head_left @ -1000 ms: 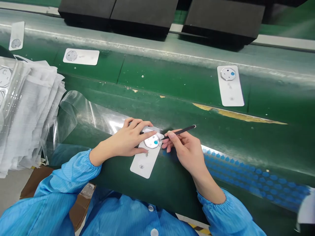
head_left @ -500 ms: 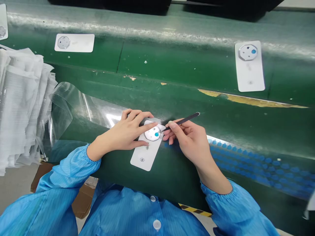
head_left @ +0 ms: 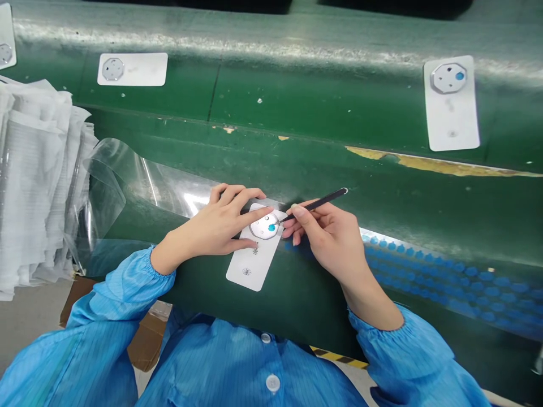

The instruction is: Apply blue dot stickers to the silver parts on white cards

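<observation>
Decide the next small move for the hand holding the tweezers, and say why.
Probably ease the tweezers open and lift them off: their tip sits on the blue dot, which lies on the octagonal part, while the left hand pins the white card.

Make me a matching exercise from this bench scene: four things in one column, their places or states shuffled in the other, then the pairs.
Things
1. left hand
2. right hand
3. sheet of blue dots
4. stack of white sheets

Places or states
A. lies on the green surface, to the right of both hands
B. holds a thin black tool
C. sits at the far left of the view
D. fingers rest on a white card

Pairs: 1-D, 2-B, 3-A, 4-C
</observation>
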Available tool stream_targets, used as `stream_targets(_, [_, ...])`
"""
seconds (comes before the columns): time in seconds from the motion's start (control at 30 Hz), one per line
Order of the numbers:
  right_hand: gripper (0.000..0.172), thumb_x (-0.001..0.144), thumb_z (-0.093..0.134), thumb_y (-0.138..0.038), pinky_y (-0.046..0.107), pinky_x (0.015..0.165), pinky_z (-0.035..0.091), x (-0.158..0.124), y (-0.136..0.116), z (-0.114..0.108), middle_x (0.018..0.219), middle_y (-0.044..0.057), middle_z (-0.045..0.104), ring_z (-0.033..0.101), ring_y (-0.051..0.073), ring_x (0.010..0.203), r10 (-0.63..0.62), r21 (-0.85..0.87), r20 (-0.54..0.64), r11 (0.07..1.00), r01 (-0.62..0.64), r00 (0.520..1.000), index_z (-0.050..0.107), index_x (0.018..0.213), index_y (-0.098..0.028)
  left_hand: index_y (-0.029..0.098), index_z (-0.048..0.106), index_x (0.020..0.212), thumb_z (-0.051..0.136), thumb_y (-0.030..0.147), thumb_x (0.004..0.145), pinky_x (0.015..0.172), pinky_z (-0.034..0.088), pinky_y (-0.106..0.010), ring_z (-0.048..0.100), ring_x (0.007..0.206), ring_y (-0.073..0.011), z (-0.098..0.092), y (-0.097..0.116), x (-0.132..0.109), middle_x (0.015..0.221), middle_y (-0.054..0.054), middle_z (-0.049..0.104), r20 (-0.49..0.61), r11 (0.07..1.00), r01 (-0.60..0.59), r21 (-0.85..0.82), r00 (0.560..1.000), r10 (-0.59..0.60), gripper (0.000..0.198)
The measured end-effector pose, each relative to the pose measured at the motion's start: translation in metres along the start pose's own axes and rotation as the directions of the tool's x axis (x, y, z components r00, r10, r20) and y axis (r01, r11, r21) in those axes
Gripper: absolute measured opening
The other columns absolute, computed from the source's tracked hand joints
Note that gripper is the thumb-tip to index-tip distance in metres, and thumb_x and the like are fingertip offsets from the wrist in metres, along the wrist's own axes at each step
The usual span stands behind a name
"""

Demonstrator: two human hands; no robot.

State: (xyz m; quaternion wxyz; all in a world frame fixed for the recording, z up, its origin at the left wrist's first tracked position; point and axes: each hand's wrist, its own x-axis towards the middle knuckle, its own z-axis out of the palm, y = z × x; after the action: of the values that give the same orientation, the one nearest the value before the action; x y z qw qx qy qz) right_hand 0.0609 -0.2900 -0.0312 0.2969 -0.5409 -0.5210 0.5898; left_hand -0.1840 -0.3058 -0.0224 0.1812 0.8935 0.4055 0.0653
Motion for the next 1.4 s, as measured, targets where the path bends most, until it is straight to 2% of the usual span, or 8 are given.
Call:
stream_targets(0.07, [0.041, 0.091, 0.072, -0.059, 0.028, 0.05, 0.057, 0.0, -0.001, 0.001, 0.071, 0.005, 0.075, 0.067, 0.016, 0.053, -0.001, -0.005, -0.002, 1.0, 0.001, 1.0, 0.07, 0.094, -0.019, 0.02, 0.048, 0.15, 0.065, 0.053, 0.098, 0.111, 0.032, -0.055, 0.043, 0.135, -0.0367, -0.002, 0.004, -0.001, 0.155, -0.017, 0.047, 0.002, 1.0, -0.013, 0.025, 1.0, 0.013, 0.064])
stream_targets(0.23, [0.042, 0.092, 0.071, -0.06, 0.028, 0.05, 0.056, 0.0, -0.001, 0.003, 0.071, 0.004, 0.074, 0.065, 0.015, 0.051, -0.022, 0.017, 0.004, 1.0, 0.021, 1.0, 0.069, 0.094, -0.018, 0.018, 0.059, 0.134, 0.065, 0.039, 0.1, 0.114, 0.034, -0.052, 0.047, 0.137, -0.0341, -0.003, 0.027, -0.008, 0.151, -0.014, 0.054, -0.006, 0.992, -0.025, 0.121, 1.0, 0.026, 0.04])
stream_targets(0.47, [0.043, 0.089, 0.074, -0.06, 0.027, 0.05, 0.056, 0.004, -0.002, 0.002, 0.067, 0.003, 0.071, 0.066, 0.015, 0.053, -0.054, 0.201, -0.03, 0.978, 0.059, 0.998, 0.068, 0.089, -0.018, 0.017, 0.057, 0.143, 0.059, 0.041, 0.104, 0.118, 0.038, -0.052, 0.052, 0.136, -0.0338, 0.011, 0.042, -0.017, 0.153, -0.012, 0.055, -0.051, 0.964, 0.016, 0.267, 0.999, -0.003, 0.046])
stream_targets(0.73, [0.047, 0.089, 0.072, -0.064, 0.026, 0.05, 0.054, 0.004, 0.001, 0.004, 0.067, 0.003, 0.07, 0.064, 0.013, 0.052, -0.118, 0.258, -0.033, 0.958, 0.123, 0.992, 0.067, 0.089, -0.017, 0.009, 0.047, 0.155, 0.041, 0.034, 0.111, 0.117, 0.04, -0.057, 0.045, 0.147, -0.0374, 0.015, 0.055, -0.021, 0.161, -0.016, 0.045, 0.045, 0.888, 0.008, 0.46, 0.998, -0.032, 0.051])
stream_targets(0.83, [0.051, 0.084, 0.074, -0.068, 0.026, 0.05, 0.054, 0.004, 0.002, 0.006, 0.067, 0.003, 0.069, 0.065, 0.014, 0.054, -0.114, 0.307, -0.04, 0.944, 0.121, 0.993, 0.066, 0.087, -0.017, 0.009, 0.047, 0.155, 0.041, 0.036, 0.111, 0.117, 0.042, -0.055, 0.045, 0.147, -0.0362, 0.014, 0.056, -0.021, 0.161, -0.016, 0.046, 0.06, 0.886, 0.02, 0.464, 0.997, -0.054, 0.052])
stream_targets(1.0, [0.055, 0.081, 0.075, -0.071, 0.025, 0.049, 0.054, 0.007, 0.003, 0.007, 0.066, 0.003, 0.069, 0.065, 0.014, 0.054, -0.116, 0.362, -0.047, 0.924, 0.126, 0.992, 0.066, 0.086, -0.017, 0.014, 0.052, 0.151, 0.046, 0.042, 0.109, 0.121, 0.041, -0.05, 0.045, 0.148, -0.0306, 0.015, 0.051, -0.024, 0.161, -0.014, 0.047, 0.002, 0.902, 0.058, 0.427, 0.998, -0.066, 0.051])
stream_targets(1.2, [0.059, 0.079, 0.074, -0.075, 0.025, 0.048, 0.054, 0.008, 0.003, 0.008, 0.065, 0.003, 0.069, 0.065, 0.015, 0.054, -0.14, 0.36, -0.048, 0.921, 0.148, 0.989, 0.064, 0.086, -0.017, 0.018, 0.054, 0.149, 0.051, 0.041, 0.107, 0.12, 0.042, -0.052, 0.048, 0.147, -0.0311, 0.014, 0.051, -0.025, 0.16, -0.014, 0.049, -0.012, 0.894, 0.061, 0.443, 0.998, -0.062, 0.048])
stream_targets(1.4, [0.057, 0.082, 0.073, -0.073, 0.025, 0.049, 0.054, 0.008, 0.002, 0.007, 0.066, 0.003, 0.068, 0.065, 0.014, 0.053, -0.147, 0.357, -0.036, 0.922, 0.15, 0.989, 0.064, 0.086, -0.017, 0.012, 0.05, 0.152, 0.047, 0.04, 0.109, 0.12, 0.042, -0.051, 0.045, 0.149, -0.0322, 0.012, 0.054, -0.023, 0.161, -0.016, 0.046, 0.025, 0.867, 0.06, 0.495, 0.996, -0.083, 0.052])
